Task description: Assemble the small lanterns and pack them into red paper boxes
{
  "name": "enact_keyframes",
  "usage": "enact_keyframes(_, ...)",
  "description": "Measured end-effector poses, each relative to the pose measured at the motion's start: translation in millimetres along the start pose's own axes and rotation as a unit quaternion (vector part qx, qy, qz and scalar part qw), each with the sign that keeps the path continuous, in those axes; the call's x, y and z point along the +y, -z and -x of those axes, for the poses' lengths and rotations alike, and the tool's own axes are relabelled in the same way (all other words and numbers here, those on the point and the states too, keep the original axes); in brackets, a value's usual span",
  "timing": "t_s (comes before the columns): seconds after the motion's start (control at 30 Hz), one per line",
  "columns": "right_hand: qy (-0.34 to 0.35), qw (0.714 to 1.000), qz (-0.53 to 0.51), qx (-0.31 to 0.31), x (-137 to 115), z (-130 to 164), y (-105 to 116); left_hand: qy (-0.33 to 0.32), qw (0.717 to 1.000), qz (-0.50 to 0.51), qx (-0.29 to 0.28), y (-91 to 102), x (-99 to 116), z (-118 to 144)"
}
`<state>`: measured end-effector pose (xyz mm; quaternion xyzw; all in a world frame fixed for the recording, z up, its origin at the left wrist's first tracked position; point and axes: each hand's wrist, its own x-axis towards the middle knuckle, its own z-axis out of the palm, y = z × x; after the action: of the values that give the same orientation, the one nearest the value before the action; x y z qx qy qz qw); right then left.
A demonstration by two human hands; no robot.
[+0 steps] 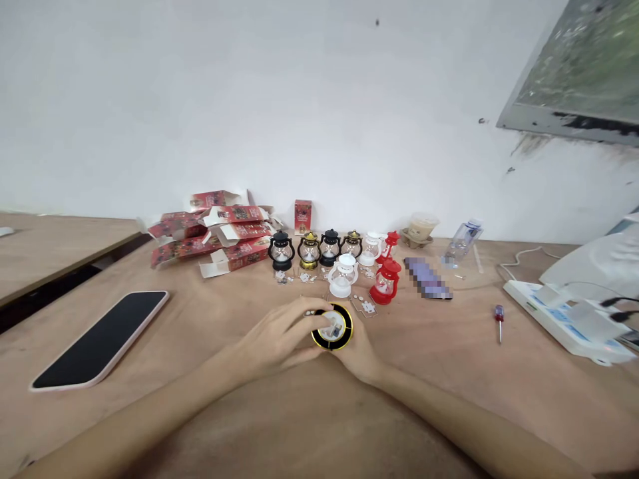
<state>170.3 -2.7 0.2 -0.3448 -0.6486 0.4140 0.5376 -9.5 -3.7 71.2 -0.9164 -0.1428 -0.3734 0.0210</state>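
A small black-and-gold lantern (pixel 333 327) is held low over the wooden table (pixel 449 372), its underside turned up, gripped between the left hand (pixel 279 339) and the right hand (pixel 357 352), fingers closed around it. The base seems to be under work; a steady grip is called for. Finished lanterns (pixel 329 249), red boxes (pixel 219 236), a screwdriver (pixel 499 319) and a phone (pixel 102 339) lie beyond

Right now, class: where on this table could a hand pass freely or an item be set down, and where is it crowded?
Bare wood lies between the phone and the left hand, and between the red lantern and the screwdriver. It is crowded behind both hands, which hold a black-gold lantern: the row of lanterns, loose small parts and red boxes.
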Motion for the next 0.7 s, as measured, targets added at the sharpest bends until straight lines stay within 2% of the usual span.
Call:
enact_keyframes(0.07,0.000,0.999,0.014,0.041,2,-1,1,0.046,0.998,0.029,0.041,-1.4,-7,3)
enact_keyframes(0.13,-0.014,0.995,-0.004,0.094,6,-3,2,0.129,0.989,0.035,0.070,-4.9,-20,7)
enact_keyframes(0.2,-0.045,0.989,-0.034,0.139,11,-7,3,0.197,0.980,0.010,0.038,-10.6,-36,11)
enact_keyframes(0.27,-0.080,0.984,-0.053,0.147,14,-11,4,0.195,0.980,-0.011,-0.047,-18.4,-50,15)
enact_keyframes(0.33,-0.091,0.987,-0.048,0.126,14,-13,6,0.179,0.978,-0.020,-0.109,-27.6,-60,19)
enact_keyframes(0.5,-0.066,0.993,-0.018,0.099,8,-15,8,0.208,0.970,-0.039,-0.123,-45.7,-63,27)
enact_keyframes(0.7,-0.053,0.994,0.008,0.094,9,-14,8,0.205,0.966,-0.027,-0.158,-48.7,-66,29)
